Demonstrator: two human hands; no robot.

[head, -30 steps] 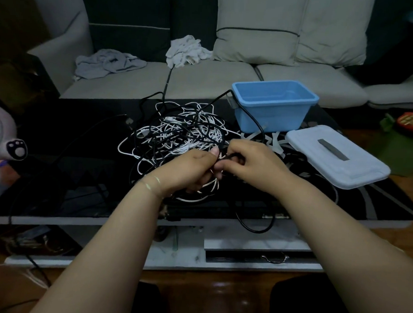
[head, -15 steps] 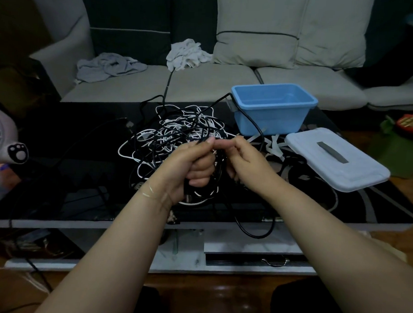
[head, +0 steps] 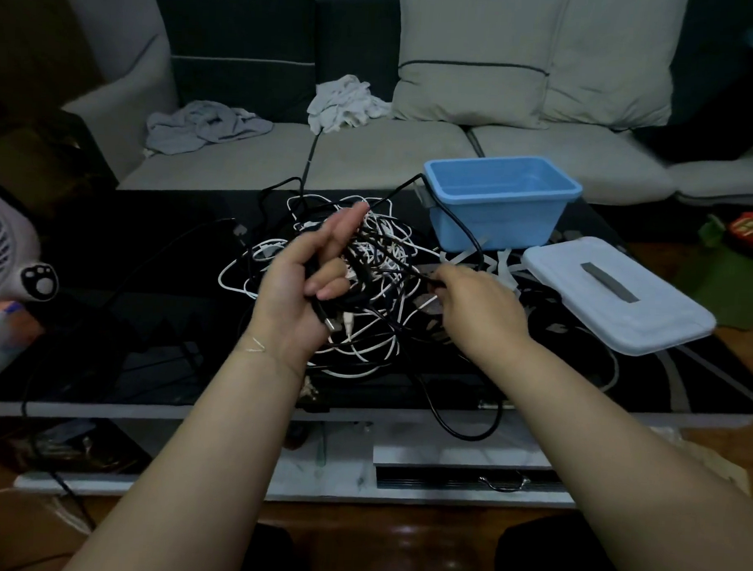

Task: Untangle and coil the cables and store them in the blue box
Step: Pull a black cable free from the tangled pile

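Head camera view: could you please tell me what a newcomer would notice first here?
The tangle of black and white cables heaped mid-table, with the left hand holding a black cable and the right hand pinching a strand beside it. Behind, at the table's far right, stands the open blue box, its white lid lying alongside.
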